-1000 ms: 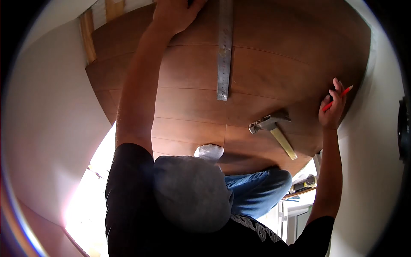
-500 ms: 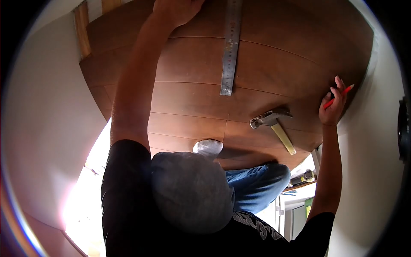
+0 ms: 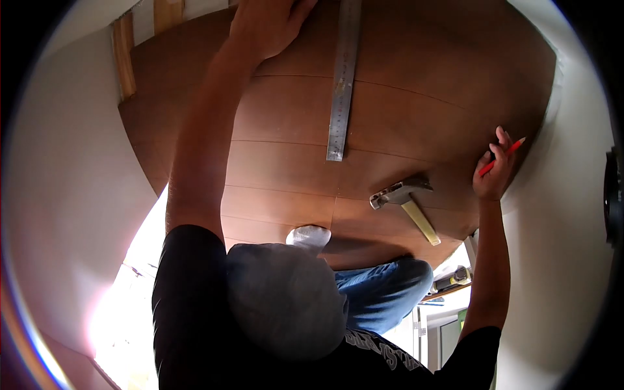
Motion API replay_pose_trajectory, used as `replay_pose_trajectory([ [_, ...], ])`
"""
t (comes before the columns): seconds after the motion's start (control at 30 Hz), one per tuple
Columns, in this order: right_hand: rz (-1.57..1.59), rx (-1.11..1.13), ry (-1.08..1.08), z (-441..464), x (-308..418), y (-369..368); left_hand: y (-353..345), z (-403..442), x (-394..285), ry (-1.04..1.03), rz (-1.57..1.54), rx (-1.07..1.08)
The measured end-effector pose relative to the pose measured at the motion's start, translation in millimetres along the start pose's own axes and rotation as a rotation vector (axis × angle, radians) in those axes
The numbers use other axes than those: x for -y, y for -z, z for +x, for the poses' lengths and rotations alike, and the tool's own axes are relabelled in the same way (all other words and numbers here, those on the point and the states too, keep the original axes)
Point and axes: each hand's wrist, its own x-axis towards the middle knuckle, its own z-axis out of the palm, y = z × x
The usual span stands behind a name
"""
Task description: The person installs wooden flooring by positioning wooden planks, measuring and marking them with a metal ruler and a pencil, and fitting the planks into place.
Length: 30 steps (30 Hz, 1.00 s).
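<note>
My right hand (image 3: 493, 172) rests by the right edge of the brown plank floor (image 3: 279, 159), its fingers curled around a red pencil (image 3: 513, 148) whose tip points up and right. My left hand (image 3: 265, 27) reaches to the far planks at the top of the view. Its thumb is spread away from the palm, while the other fingers are cut off by the frame edge. Between the hands lies a metal ruler (image 3: 342, 97), running away from me, its far end out of view. A claw hammer (image 3: 416, 211) with a pale yellow handle lies on the planks nearer my right hand.
White walls (image 3: 71, 169) close in at both sides. Wooden strips (image 3: 123, 58) show at the far left. A jeans-clad knee (image 3: 390, 289) and a white-socked foot (image 3: 309, 238) are on the near planks. A grey cap-like dome (image 3: 286, 299) blocks the lower middle. Tools (image 3: 453, 279) lie at lower right.
The whole view has shifted slightly, so the ruler, hammer and both hands appear lower and a little left. My right hand keeps the pencil; the ruler and hammer stay in place on the planks.
</note>
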Motion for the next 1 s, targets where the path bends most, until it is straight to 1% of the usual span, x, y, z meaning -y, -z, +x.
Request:
replay_pose_trajectory([
  [0.17, -0.014, -0.004, 0.007, -1.2, 0.9, 0.5, 0.1, -0.1, -1.2, 0.019, 0.019, 0.002],
  [0.47, -0.002, 0.003, -0.022, -4.7, -1.7, -0.6, 1.5, -1.0, -1.9, 0.026, -0.038, 0.009],
  [0.57, -0.021, 0.011, -0.016, -2.3, 0.8, 1.2, -2.9, -3.1, -2.1, 0.025, 0.006, -0.053],
  [0.8, -0.024, 0.022, -0.036, -3.1, 6.0, 1.6, 1.0, -3.9, -4.0, 0.044, -0.039, -0.014],
  [1.0, 0.004, -0.001, -0.011, -3.7, 2.0, -2.1, 0.0, -5.2, -1.9, 0.023, -0.002, -0.007],
])
